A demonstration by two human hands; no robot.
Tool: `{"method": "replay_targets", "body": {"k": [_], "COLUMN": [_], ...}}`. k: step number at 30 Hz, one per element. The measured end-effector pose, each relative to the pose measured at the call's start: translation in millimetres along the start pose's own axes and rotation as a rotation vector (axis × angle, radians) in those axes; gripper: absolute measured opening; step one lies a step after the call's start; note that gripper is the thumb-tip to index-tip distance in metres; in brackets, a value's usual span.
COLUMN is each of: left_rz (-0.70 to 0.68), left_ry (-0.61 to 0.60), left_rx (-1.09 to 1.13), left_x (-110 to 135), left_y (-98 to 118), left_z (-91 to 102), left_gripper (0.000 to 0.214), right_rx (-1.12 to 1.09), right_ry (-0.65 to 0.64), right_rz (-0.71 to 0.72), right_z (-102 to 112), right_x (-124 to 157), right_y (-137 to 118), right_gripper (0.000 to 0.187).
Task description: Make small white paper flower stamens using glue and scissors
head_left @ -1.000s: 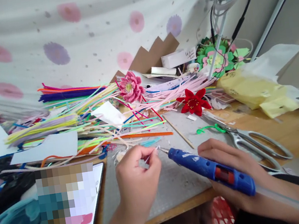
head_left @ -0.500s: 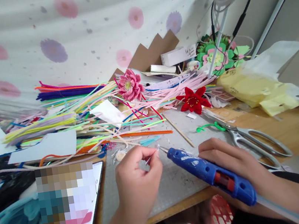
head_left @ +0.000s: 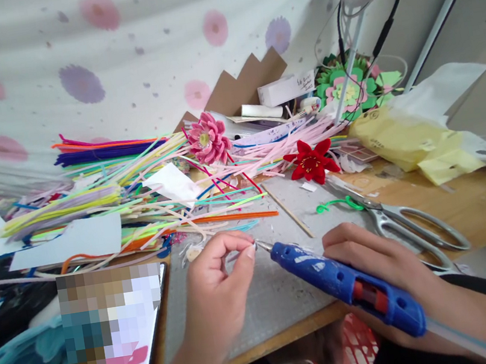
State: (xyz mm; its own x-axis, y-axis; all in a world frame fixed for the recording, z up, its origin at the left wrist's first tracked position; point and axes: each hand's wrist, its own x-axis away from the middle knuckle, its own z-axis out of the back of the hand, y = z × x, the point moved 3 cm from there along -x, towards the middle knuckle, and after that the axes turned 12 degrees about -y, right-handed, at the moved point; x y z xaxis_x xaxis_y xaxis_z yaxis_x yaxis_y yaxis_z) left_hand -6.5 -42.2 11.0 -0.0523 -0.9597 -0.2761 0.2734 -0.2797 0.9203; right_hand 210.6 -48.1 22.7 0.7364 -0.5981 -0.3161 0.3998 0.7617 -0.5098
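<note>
My right hand (head_left: pixel 368 254) is wrapped round a blue hot glue gun (head_left: pixel 320 271), with a clear glue stick (head_left: pixel 463 341) coming out of its back end. The gun's metal nozzle (head_left: pixel 264 246) points left and meets the fingertips of my left hand (head_left: pixel 221 282). Thumb and forefinger of that hand pinch something small and pale, mostly hidden by the fingers. Both hands are above a grey cutting mat (head_left: pixel 283 297). Beyond them lie a thin wooden stick (head_left: pixel 288 210) and a red pipe-cleaner flower (head_left: pixel 311 161).
Scissors (head_left: pixel 410 230) and a curled green pipe cleaner (head_left: pixel 340 205) lie to the right. Bundles of pipe cleaners (head_left: pixel 64 208) and a pink flower (head_left: pixel 208 138) fill the back. A phone (head_left: pixel 130 345) is at left, a yellow plastic bag (head_left: pixel 410 142) at right.
My left fingertips have turned slightly and closed in against the nozzle; the gap between them has narrowed. The glue gun stays in my right hand. The view has shifted a little.
</note>
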Motion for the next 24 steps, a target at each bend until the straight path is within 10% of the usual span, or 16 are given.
{"method": "replay_targets", "body": {"k": [24], "left_rz": [0.048], "left_ry": [0.035], "left_rx": [-0.051], "left_x": [1.6], "left_y": [2.7], "left_z": [2.1], "left_gripper": [0.011], "right_rx": [0.034], "right_ry": [-0.014], "right_rz": [-0.018], "right_z": [-1.4], "right_x": [-1.3], "right_y": [1.3], "right_gripper": [0.018]}}
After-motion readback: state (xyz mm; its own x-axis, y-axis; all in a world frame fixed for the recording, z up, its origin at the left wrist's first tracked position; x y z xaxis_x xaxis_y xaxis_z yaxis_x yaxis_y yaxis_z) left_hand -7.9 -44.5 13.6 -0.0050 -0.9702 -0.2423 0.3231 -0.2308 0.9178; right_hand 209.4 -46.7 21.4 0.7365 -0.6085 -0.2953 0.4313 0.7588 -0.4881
